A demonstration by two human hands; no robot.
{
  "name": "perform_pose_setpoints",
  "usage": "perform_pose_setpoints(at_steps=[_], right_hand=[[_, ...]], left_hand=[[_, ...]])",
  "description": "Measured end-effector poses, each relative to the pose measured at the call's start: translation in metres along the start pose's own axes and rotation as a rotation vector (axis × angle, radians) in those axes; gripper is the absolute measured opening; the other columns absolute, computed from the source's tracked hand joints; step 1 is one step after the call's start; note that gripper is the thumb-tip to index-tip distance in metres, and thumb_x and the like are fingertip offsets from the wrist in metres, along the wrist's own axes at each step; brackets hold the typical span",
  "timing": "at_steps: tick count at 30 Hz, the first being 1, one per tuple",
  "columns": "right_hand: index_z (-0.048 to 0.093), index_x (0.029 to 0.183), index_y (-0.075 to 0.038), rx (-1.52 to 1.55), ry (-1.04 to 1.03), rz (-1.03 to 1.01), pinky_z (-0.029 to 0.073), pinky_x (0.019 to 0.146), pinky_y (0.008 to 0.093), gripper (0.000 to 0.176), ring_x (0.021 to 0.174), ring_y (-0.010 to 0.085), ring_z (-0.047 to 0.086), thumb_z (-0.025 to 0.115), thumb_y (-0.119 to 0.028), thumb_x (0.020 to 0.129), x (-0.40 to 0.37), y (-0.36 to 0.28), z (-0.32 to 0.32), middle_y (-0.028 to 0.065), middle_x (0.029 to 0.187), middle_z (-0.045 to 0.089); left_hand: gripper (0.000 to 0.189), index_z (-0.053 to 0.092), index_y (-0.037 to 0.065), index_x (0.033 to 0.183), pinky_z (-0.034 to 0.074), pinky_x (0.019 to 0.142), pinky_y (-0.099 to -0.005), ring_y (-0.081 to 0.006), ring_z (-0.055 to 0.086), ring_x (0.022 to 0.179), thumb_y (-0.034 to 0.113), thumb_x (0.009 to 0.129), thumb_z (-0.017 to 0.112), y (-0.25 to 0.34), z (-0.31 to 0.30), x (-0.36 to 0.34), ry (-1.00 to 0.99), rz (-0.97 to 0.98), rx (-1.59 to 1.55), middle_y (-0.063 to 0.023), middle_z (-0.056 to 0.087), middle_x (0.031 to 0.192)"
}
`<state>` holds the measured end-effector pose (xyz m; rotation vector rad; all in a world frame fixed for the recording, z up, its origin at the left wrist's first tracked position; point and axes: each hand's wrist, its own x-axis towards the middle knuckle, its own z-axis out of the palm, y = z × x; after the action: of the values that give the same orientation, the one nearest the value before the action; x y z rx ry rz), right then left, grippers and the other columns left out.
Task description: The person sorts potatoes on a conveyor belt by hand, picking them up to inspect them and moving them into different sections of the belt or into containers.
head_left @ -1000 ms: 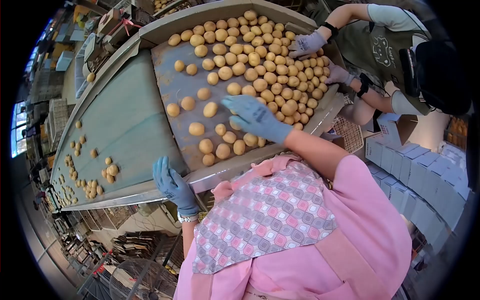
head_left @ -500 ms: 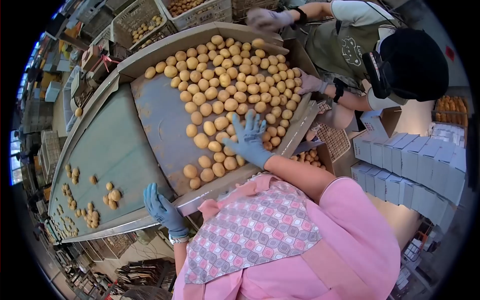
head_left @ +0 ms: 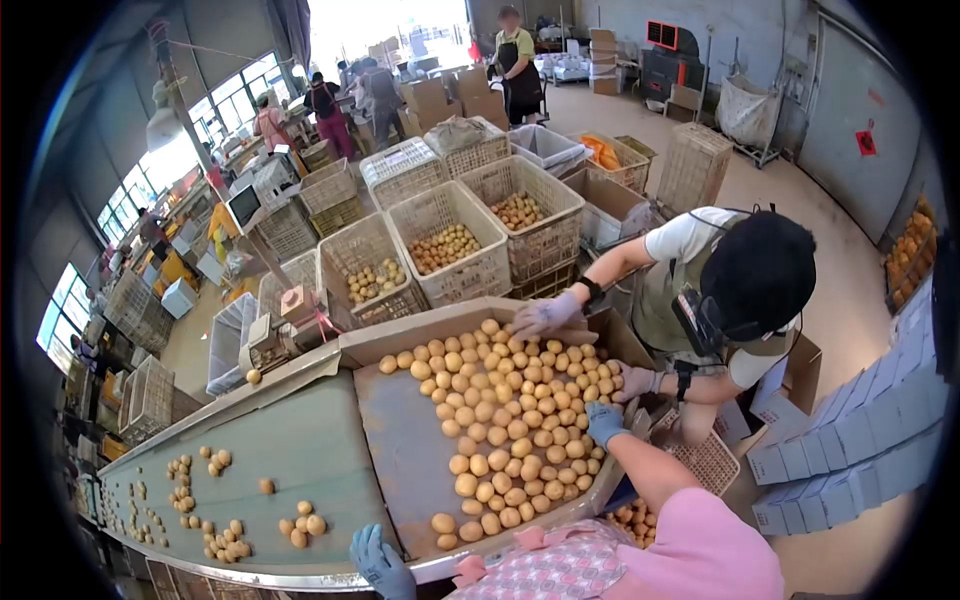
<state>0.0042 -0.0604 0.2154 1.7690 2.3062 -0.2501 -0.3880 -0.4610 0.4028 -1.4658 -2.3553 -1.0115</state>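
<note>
My left hand (head_left: pixel 382 562), in a blue-grey glove, is at the near edge of the green conveyor belt (head_left: pixel 300 440). Its fingers are stretched out and it holds nothing. My right hand (head_left: pixel 604 424), gloved alike, reaches to the right end of the sorting tray (head_left: pixel 400 450) and touches the edge of a spread of round yellow-tan fruit (head_left: pixel 520 420). Its fingers look extended, though partly lost against the fruit. Just beyond it is a co-worker's gloved hand (head_left: pixel 636 382). That person's other glove (head_left: pixel 548 314) is over the tray's far rim.
Small clusters of fruit (head_left: pixel 300 525) lie on the belt. Plastic crates (head_left: pixel 450 270) with fruit stand behind the tray. A co-worker in a black cap (head_left: pixel 758 275) leans in from the right. Stacked white boxes (head_left: pixel 850 440) and a perforated crate (head_left: pixel 705 460) are at the right.
My view has tilted up, showing more of the room. My right hand has moved from mid-pile to the tray's right end. The co-worker's far hand has come down to the fruit at the far rim.
</note>
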Motion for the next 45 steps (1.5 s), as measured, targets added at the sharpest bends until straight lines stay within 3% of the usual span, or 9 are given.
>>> perform_pose_setpoints(at_steps=[4,9,13,18,22,26,36,40,45], right_hand=[[0.068,0.130,-0.011,0.045,0.108,-0.063,0.054,0.095,0.0493,0.038,0.117,0.0343,0.069,0.065,-0.019,0.092,-0.008,0.010,-0.003,0.0147,0.128,0.069],[0.069,0.137,-0.009,0.526,0.586,-0.383,0.054,0.105,0.0460,0.051,0.122,0.0342,0.066,0.078,-0.029,0.091,-0.112,-0.059,-0.059,0.0149,0.131,0.070],[0.063,0.149,-0.009,0.984,0.150,-0.829,0.054,0.107,0.0440,0.054,0.125,0.0354,0.066,0.073,-0.025,0.099,-0.207,-0.169,-0.146,0.0150,0.140,0.069],[0.072,0.132,-0.007,0.872,0.205,-0.834,0.056,0.096,0.0431,0.035,0.108,0.0308,0.071,0.068,-0.020,0.100,-0.235,-0.171,-0.166,0.0114,0.123,0.074],[0.072,0.134,-0.007,0.580,0.138,-0.710,0.056,0.102,0.0427,0.034,0.115,0.0314,0.072,0.067,-0.019,0.103,-0.231,-0.086,-0.123,0.0119,0.125,0.076],[0.074,0.133,-0.009,0.571,0.093,-0.622,0.054,0.104,0.0437,0.036,0.117,0.0305,0.070,0.071,-0.022,0.100,-0.222,-0.059,-0.105,0.0108,0.128,0.075],[0.057,0.155,-0.014,0.298,0.468,-1.095,0.049,0.113,0.0474,0.061,0.137,0.0299,0.060,0.071,-0.030,0.097,-0.160,-0.178,-0.110,0.0107,0.153,0.062],[0.055,0.156,-0.014,0.507,0.215,-0.481,0.054,0.107,0.0465,0.062,0.133,0.0316,0.063,0.071,-0.034,0.100,-0.105,-0.173,-0.123,0.0129,0.147,0.065],[0.053,0.158,-0.012,0.500,0.214,-0.397,0.056,0.105,0.0455,0.064,0.130,0.0347,0.065,0.071,-0.039,0.102,-0.080,-0.169,-0.107,0.0153,0.144,0.066]], left_hand=[[0.038,0.072,0.003,0.134,0.038,0.121,-0.0569,-0.0425,0.055,0.139,0.011,0.100,0.058,-0.006,0.000,0.003,-0.054,-0.030,0.069,-0.0174,0.068,0.140],[0.045,0.059,-0.005,0.150,0.045,0.119,-0.0419,-0.0267,0.059,0.139,0.016,0.111,0.057,0.051,0.018,0.035,-0.421,-0.504,-0.859,-0.0156,0.063,0.150],[0.058,0.037,0.006,0.167,0.048,0.117,-0.0387,-0.0245,0.056,0.141,0.023,0.115,0.054,0.072,0.042,0.025,-0.864,-0.945,-1.653,-0.0134,0.048,0.162],[0.043,0.051,0.005,0.153,0.054,0.105,-0.0346,-0.0216,0.059,0.135,0.027,0.115,0.055,0.007,0.017,0.020,-0.769,-0.425,-0.982,-0.0107,0.054,0.152],[0.039,0.060,0.000,0.145,0.053,0.106,-0.0383,-0.0239,0.058,0.133,0.013,0.108,0.063,0.028,-0.056,0.049,-0.308,-0.927,-1.096,-0.0123,0.060,0.147],[0.050,0.057,0.001,0.153,0.043,0.118,-0.0445,-0.0318,0.057,0.137,0.010,0.104,0.067,0.003,-0.081,0.023,-0.070,-0.239,-0.216,-0.0172,0.058,0.152],[0.056,0.058,-0.002,0.152,0.047,0.113,-0.0439,-0.0336,0.062,0.128,0.006,0.099,0.074,0.002,-0.055,0.001,0.101,-0.353,-0.408,-0.0194,0.063,0.144],[0.054,0.060,-0.001,0.149,0.050,0.110,-0.0410,-0.0278,0.063,0.125,0.006,0.099,0.078,-0.002,-0.065,-0.001,0.078,-0.235,-0.149,-0.0161,0.064,0.146],[0.054,0.061,-0.001,0.148,0.051,0.109,-0.0404,-0.0269,0.065,0.124,0.005,0.098,0.078,-0.002,-0.070,0.004,0.112,-0.159,-0.100,-0.0159,0.067,0.142]])
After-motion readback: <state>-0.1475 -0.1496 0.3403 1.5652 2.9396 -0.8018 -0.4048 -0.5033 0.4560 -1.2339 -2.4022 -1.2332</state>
